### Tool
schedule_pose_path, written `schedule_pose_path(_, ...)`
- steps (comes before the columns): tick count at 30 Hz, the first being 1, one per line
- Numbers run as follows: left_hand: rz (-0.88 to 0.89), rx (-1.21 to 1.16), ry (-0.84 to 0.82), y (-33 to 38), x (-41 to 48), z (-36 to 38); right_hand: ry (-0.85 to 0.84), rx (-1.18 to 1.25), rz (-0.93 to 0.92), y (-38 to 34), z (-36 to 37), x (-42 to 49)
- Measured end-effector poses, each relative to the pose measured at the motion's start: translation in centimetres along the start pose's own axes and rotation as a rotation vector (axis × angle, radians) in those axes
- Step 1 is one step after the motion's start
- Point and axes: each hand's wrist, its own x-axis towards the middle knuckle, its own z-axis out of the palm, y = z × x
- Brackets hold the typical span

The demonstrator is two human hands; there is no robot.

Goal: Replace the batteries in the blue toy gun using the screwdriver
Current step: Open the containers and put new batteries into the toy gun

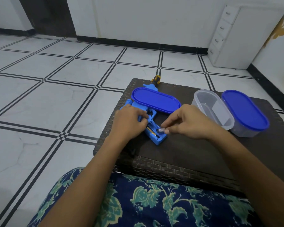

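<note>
The blue toy gun [152,133] lies flat on a dark woven low table [195,153], its grip pointing toward me with the battery compartment uncovered. My left hand [128,123] presses down on the gun's body beside the trigger. My right hand [185,123] pinches a small battery [161,130] at the lower end of the compartment. One battery [150,129] lies inside the slot. The yellow-and-black screwdriver [155,79] rests at the table's far edge, partly hidden behind the gun's barrel.
A loose blue oval lid [156,99] lies over the gun's upper part. To the right stand an open clear container [211,110] and a lidded one [246,112]. White tiled floor surrounds the table; a white drawer unit [228,38] stands at the back right.
</note>
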Motion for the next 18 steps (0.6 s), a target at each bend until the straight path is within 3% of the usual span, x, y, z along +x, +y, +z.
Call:
schedule_pose_path(11, -0.008, -0.018, 0.002, -0.1, 0.2, 0.2, 0.142, -0.274, -0.037, -0.5, 2.7, 0.7)
schedule_pose_path(18, 0.002, -0.044, 0.001, 0.0, 0.0, 0.1, 0.208, -0.367, 0.042, -1.8, 2.9, 0.2)
